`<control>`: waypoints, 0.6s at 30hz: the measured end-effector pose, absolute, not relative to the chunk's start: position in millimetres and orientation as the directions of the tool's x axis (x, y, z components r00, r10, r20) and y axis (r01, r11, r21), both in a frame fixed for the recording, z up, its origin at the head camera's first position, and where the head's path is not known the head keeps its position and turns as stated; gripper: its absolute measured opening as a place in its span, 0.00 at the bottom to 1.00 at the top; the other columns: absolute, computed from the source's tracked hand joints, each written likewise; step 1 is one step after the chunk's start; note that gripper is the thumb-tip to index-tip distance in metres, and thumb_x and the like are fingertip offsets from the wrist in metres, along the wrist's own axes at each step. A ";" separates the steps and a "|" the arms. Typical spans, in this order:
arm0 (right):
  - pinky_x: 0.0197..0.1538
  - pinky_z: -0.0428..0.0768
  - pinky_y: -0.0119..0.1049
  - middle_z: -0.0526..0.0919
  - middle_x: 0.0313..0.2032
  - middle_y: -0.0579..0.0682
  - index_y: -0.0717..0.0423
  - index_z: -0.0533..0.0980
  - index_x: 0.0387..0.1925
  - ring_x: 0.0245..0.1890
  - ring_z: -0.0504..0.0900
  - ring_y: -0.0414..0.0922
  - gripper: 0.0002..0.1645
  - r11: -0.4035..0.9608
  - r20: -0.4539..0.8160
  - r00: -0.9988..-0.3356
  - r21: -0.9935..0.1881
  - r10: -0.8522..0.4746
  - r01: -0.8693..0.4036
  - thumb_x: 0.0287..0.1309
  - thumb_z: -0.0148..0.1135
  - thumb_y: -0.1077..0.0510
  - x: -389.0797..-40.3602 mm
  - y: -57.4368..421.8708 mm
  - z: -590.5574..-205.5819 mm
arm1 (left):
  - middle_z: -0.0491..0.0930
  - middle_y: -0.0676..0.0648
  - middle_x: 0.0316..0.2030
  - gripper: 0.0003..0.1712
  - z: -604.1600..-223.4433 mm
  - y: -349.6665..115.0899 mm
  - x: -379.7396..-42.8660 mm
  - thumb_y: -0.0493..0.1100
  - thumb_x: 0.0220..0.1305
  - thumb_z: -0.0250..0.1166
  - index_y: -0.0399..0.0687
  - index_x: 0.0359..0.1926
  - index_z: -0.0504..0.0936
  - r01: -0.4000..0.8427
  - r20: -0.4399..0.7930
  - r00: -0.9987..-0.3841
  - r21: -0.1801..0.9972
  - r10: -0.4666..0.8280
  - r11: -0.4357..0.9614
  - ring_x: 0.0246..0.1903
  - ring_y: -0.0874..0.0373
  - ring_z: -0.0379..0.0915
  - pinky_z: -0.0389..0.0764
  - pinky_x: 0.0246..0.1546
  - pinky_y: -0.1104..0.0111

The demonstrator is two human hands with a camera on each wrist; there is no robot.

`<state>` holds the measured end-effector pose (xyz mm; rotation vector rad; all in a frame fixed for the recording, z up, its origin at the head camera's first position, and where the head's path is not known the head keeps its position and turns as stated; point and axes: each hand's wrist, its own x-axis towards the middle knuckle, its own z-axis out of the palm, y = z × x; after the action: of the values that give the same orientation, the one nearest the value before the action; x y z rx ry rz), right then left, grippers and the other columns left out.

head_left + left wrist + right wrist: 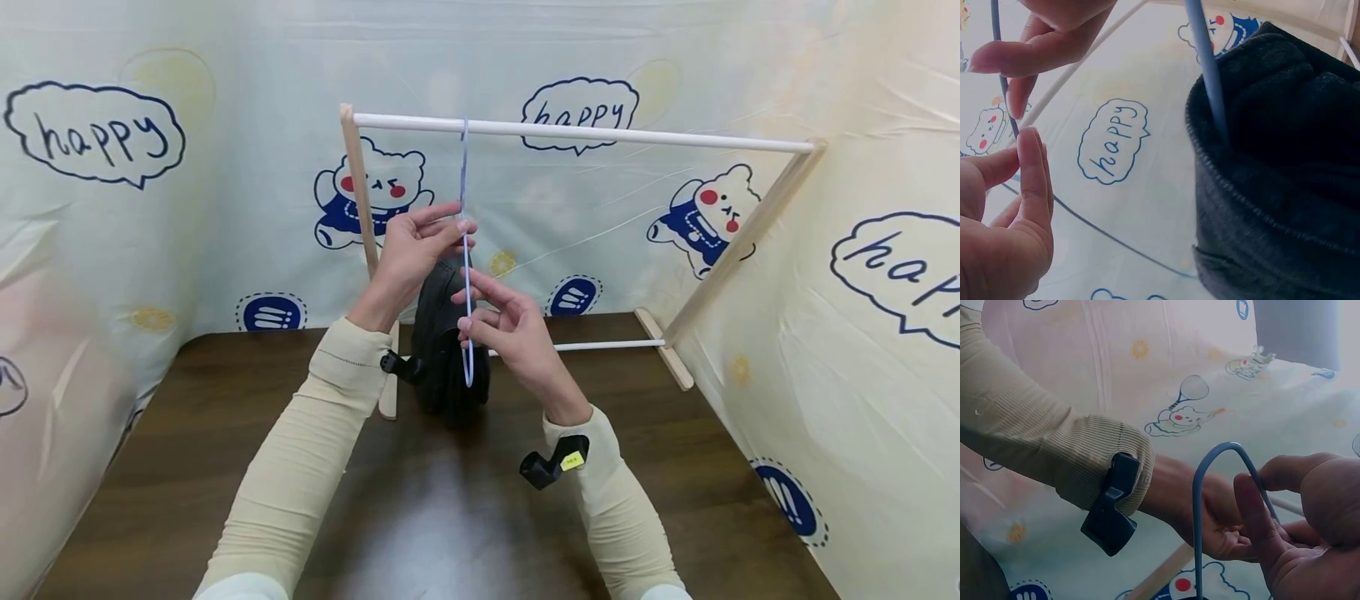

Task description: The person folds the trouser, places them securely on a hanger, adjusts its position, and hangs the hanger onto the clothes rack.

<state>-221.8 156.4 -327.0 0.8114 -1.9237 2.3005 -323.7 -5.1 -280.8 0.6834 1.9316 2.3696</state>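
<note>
A thin lavender-blue clothes hanger (464, 167) hangs over the rack's white top rail, seen nearly edge-on in the head view. My left hand (417, 250) pinches it partway down, thumb against fingers; the left wrist view shows this hand (1013, 219) at lower left. Below and to the right, my right hand (517, 333) holds the hanger's near side between thumb and fingers, and its rounded end (1229, 447) bends up beside that hand (1322, 515) in the right wrist view. A dark denim garment (435, 333) hangs low on the hanger, which passes into its stitched opening (1260, 206).
The rack has a white top rail (637, 137), wooden side posts (738, 250) and a low white bar (607, 344). It stands on a dark brown table (420, 517). Patterned cloth (247, 208) encloses the back and sides. Each wrist wears a black camera (555, 462).
</note>
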 end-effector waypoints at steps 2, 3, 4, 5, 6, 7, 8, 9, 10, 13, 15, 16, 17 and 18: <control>0.46 0.86 0.35 0.69 0.58 0.75 0.61 0.64 0.74 0.33 0.85 0.39 0.36 -0.213 0.387 -0.872 -0.918 -0.299 -0.335 0.66 0.58 0.71 -222.5 157.0 -325.1 | 0.89 0.43 0.45 0.20 -279.4 -6.0 -322.1 0.37 0.72 0.64 0.38 0.62 0.80 0.289 0.341 -0.900 0.933 0.273 -0.215 0.38 0.59 0.87 0.85 0.48 0.67; 0.47 0.86 0.35 0.69 0.58 0.75 0.60 0.64 0.74 0.33 0.85 0.39 0.36 -0.201 0.378 -0.875 -0.922 -0.302 -0.330 0.67 0.57 0.70 -223.2 157.7 -324.2 | 0.88 0.42 0.46 0.20 -278.8 -6.4 -320.8 0.38 0.72 0.63 0.38 0.63 0.80 0.307 0.353 -0.895 0.931 0.274 -0.198 0.38 0.59 0.87 0.85 0.48 0.67; 0.47 0.86 0.36 0.70 0.58 0.74 0.60 0.64 0.74 0.34 0.85 0.40 0.35 -0.187 0.369 -0.878 -0.927 -0.306 -0.325 0.67 0.57 0.69 -223.7 158.4 -323.2 | 0.88 0.41 0.46 0.21 -278.5 -7.0 -319.6 0.38 0.72 0.63 0.38 0.63 0.79 0.323 0.364 -0.892 0.928 0.270 -0.185 0.38 0.59 0.87 0.85 0.48 0.67; 0.47 0.87 0.37 0.71 0.59 0.74 0.59 0.64 0.75 0.34 0.85 0.40 0.34 -0.172 0.360 -0.880 -0.931 -0.310 -0.321 0.68 0.56 0.68 -224.6 159.4 -322.4 | 0.88 0.40 0.46 0.21 -278.6 -8.0 -318.1 0.39 0.72 0.63 0.38 0.63 0.79 0.345 0.379 -0.887 0.924 0.265 -0.166 0.38 0.59 0.87 0.85 0.48 0.67; 0.47 0.87 0.38 0.71 0.59 0.74 0.59 0.63 0.75 0.35 0.86 0.41 0.34 -0.156 0.355 -0.880 -0.934 -0.316 -0.321 0.70 0.56 0.67 -225.5 160.7 -321.7 | 0.87 0.39 0.47 0.21 -279.2 -9.4 -316.6 0.39 0.73 0.63 0.38 0.63 0.79 0.367 0.394 -0.883 0.918 0.256 -0.149 0.39 0.59 0.87 0.85 0.48 0.68; 0.48 0.87 0.39 0.71 0.59 0.74 0.59 0.63 0.75 0.36 0.86 0.41 0.33 -0.139 0.353 -0.879 -0.935 -0.319 -0.325 0.71 0.54 0.67 -226.2 162.4 -321.3 | 0.87 0.38 0.48 0.21 -280.3 -11.3 -315.0 0.40 0.73 0.63 0.38 0.63 0.79 0.391 0.411 -0.879 0.911 0.241 -0.129 0.39 0.58 0.87 0.85 0.48 0.68; 0.48 0.87 0.41 0.72 0.60 0.73 0.59 0.63 0.75 0.36 0.86 0.42 0.32 -0.122 0.353 -0.880 -0.936 -0.318 -0.331 0.72 0.53 0.66 -227.0 164.5 -321.4 | 0.87 0.38 0.48 0.20 -281.6 -13.9 -313.1 0.40 0.73 0.62 0.38 0.63 0.80 0.420 0.432 -0.874 0.902 0.222 -0.101 0.40 0.57 0.87 0.85 0.48 0.68; 0.49 0.87 0.44 0.73 0.60 0.72 0.59 0.63 0.75 0.38 0.86 0.42 0.32 -0.102 0.358 -0.881 -0.934 -0.310 -0.344 0.73 0.53 0.66 -228.2 167.2 -322.0 | 0.86 0.38 0.49 0.20 -283.8 -17.2 -311.1 0.41 0.74 0.62 0.39 0.63 0.80 0.453 0.455 -0.869 0.890 0.196 -0.059 0.41 0.55 0.87 0.85 0.48 0.67; 0.49 0.87 0.46 0.74 0.60 0.71 0.59 0.63 0.75 0.39 0.87 0.42 0.31 -0.074 0.367 -0.882 -0.929 -0.296 -0.362 0.74 0.52 0.65 -228.8 170.9 -323.3 | 0.86 0.38 0.49 0.20 -287.4 -20.7 -308.8 0.42 0.73 0.63 0.40 0.62 0.81 0.505 0.498 -0.850 0.863 0.169 -0.005 0.42 0.54 0.86 0.85 0.48 0.66; 0.50 0.86 0.46 0.77 0.59 0.66 0.60 0.62 0.75 0.45 0.87 0.48 0.31 0.081 0.409 -0.883 -0.896 -0.228 -0.436 0.74 0.53 0.64 -232.8 187.4 -330.4 | 0.86 0.37 0.48 0.18 -305.3 -34.5 -301.6 0.40 0.72 0.64 0.38 0.59 0.82 0.676 0.672 -0.733 0.703 0.106 0.220 0.45 0.47 0.84 0.85 0.50 0.59; 0.53 0.85 0.48 0.78 0.60 0.63 0.60 0.61 0.76 0.51 0.86 0.51 0.32 0.242 0.434 -0.882 -0.850 -0.181 -0.468 0.74 0.55 0.60 -238.2 202.0 -337.3 | 0.85 0.36 0.48 0.18 -322.5 -47.0 -298.2 0.39 0.71 0.65 0.37 0.58 0.83 0.729 0.763 -0.641 0.571 0.085 0.378 0.47 0.44 0.82 0.83 0.52 0.53; 0.55 0.84 0.47 0.78 0.61 0.62 0.60 0.61 0.76 0.53 0.85 0.54 0.33 0.326 0.447 -0.879 -0.817 -0.165 -0.476 0.74 0.56 0.59 -241.8 210.0 -341.2 | 0.84 0.35 0.49 0.18 -332.5 -53.9 -297.7 0.37 0.70 0.65 0.35 0.57 0.83 0.739 0.796 -0.599 0.510 0.084 0.441 0.49 0.43 0.81 0.82 0.53 0.50; 0.57 0.83 0.49 0.78 0.62 0.61 0.61 0.60 0.76 0.56 0.83 0.56 0.34 0.406 0.453 -0.878 -0.781 -0.155 -0.475 0.74 0.57 0.57 -245.9 218.2 -345.3 | 0.83 0.34 0.50 0.18 -342.6 -61.4 -297.9 0.37 0.70 0.65 0.34 0.57 0.83 0.735 0.811 -0.578 0.471 0.089 0.489 0.50 0.41 0.80 0.80 0.54 0.49; 0.60 0.81 0.51 0.77 0.63 0.61 0.61 0.60 0.76 0.59 0.81 0.58 0.36 0.484 0.461 -0.875 -0.737 -0.151 -0.472 0.74 0.58 0.55 -250.1 226.5 -349.9 | 0.83 0.34 0.51 0.18 -352.5 -69.2 -298.3 0.37 0.70 0.65 0.33 0.57 0.82 0.719 0.809 -0.580 0.457 0.091 0.524 0.52 0.40 0.79 0.79 0.56 0.48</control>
<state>-250.1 226.5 -349.9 0.5239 -2.4001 1.3457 -298.3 -69.2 -352.5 1.0901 3.3303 1.7542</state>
